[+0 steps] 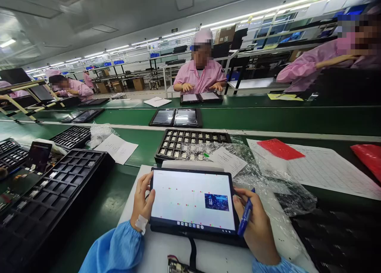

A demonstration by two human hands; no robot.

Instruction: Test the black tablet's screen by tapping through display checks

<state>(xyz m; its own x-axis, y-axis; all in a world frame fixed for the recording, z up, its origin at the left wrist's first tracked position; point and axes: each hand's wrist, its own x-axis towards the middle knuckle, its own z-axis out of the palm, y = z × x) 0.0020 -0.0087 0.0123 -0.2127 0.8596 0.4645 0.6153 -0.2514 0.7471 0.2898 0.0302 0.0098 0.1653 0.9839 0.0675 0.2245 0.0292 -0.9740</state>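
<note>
A tablet (pixel 184 197) with a lit white screen sits in front of me, tilted up. Its screen shows small coloured dots, a dark blue window and a row of icons. My left hand (pixel 143 199) grips its left edge, thumb on the front. At the right edge, my right hand (pixel 253 221) holds the tablet and also has a blue pen (pixel 246 212) between its fingers. A black ribbon cable (pixel 193 252) runs from under the tablet to a circuit board (pixel 178 266) at the bottom, partly cut off. Beneath lies a white pad (pixel 160 251).
Black trays of small parts stand at left (pixel 59 185) and behind the tablet (pixel 175 144). Bubble wrap (pixel 268 173), printed sheets (pixel 321 165) and a red packet (pixel 279 149) lie at right. Across the green conveyor (pixel 238 120), with a tray of two panels (pixel 175 117), a co-worker (pixel 200 74) sits.
</note>
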